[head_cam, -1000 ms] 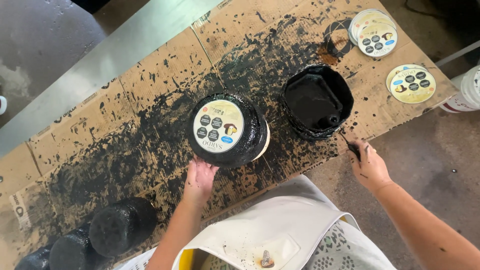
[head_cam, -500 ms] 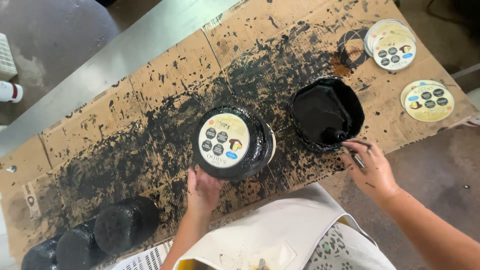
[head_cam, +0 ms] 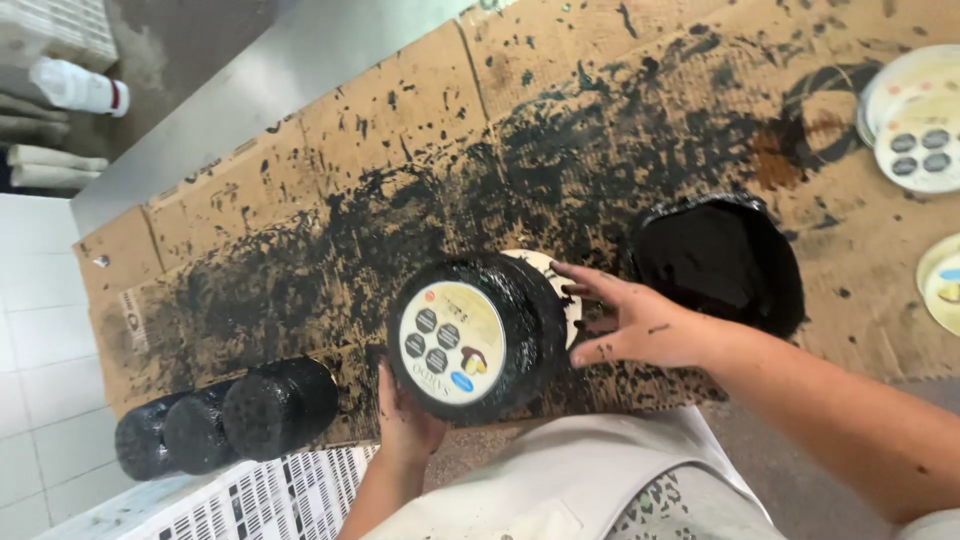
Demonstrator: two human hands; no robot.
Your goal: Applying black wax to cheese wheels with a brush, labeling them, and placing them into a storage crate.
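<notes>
1. Since the earlier frame the right hand [head_cam: 640, 325] has left the black tub [head_cam: 725, 262] and come across to the cheese wheel [head_cam: 478, 335]; the wheel now stands tipped up on its edge rather than lying flat.
2. The wheel sits in the lower middle of the frame, on the paint-stained cardboard [head_cam: 300, 170] covering the surface, its round label [head_cam: 452, 342] facing the camera.
3. The right hand is spread wide, fingers splayed against the pale uncoated side at the wheel's right; it holds no tool.
4. The left hand [head_cam: 405, 415] cups the wheel's lower rim from below, fingers curled on the wet black coat.
5. To do this well, I judge both hands should brace the wheel evenly, touching the bare side and rim, not the fresh coating or label.
6. Three coated wheels [head_cam: 225, 415] lie at lower left; spare labels [head_cam: 915, 120] sit at the right edge.
</notes>
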